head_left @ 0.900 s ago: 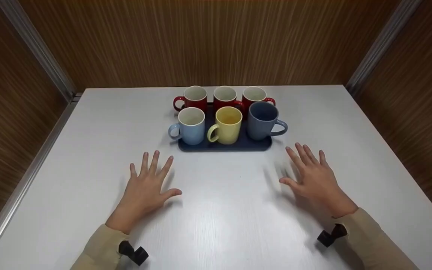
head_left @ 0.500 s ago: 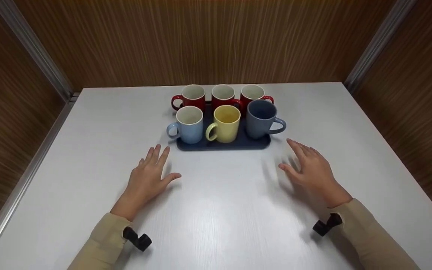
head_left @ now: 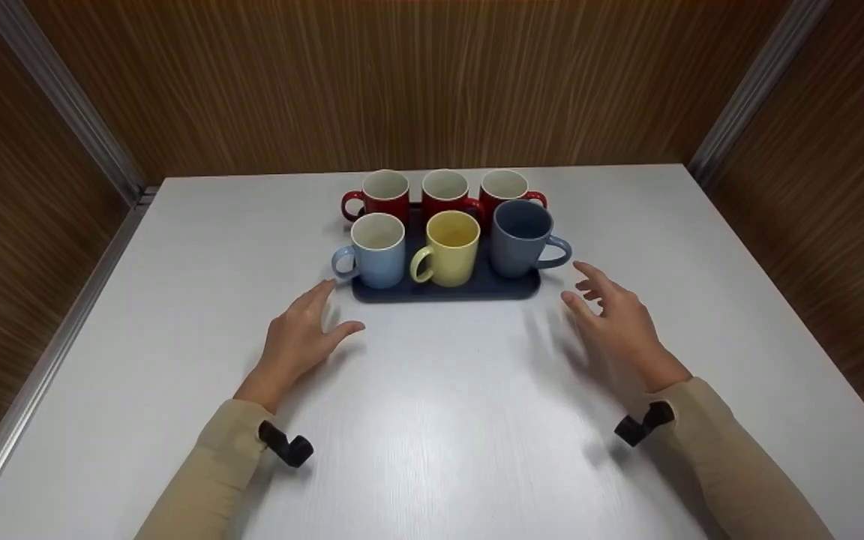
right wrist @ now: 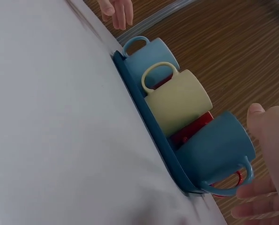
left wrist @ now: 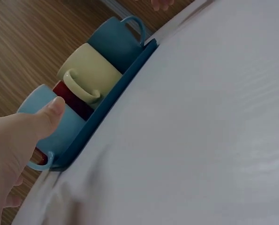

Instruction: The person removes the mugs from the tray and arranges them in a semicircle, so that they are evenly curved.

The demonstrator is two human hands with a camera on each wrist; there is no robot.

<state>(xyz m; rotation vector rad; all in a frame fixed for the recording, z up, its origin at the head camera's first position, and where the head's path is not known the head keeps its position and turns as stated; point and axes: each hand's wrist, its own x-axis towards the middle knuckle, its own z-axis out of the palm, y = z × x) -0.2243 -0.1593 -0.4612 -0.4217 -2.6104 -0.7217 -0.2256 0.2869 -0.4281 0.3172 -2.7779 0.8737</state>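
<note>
A dark blue tray (head_left: 447,293) carries two rows of mugs. In its front row stand a light blue mug (head_left: 381,259), a yellow mug (head_left: 456,259) and a grey-blue mug (head_left: 518,244). Behind them are three red mugs with white insides, among them a left red mug (head_left: 387,199). My left hand (head_left: 297,337) is just short of the light blue mug's handle, thumb spread away from the fingers, holding nothing. On the other side my right hand (head_left: 619,319) hovers near the grey-blue mug's handle, fingers slightly bent and holding nothing.
The tray stands toward the back of a white table (head_left: 432,420). Wood-grain panels (head_left: 432,82) enclose the back and both sides. A small black device (head_left: 286,444) sits on the left wrist, another black device (head_left: 643,424) on the right.
Both hands have moved forward toward the tray's two ends and turned inward, their spread fingers drawing together. The mugs and tray stay in place.
</note>
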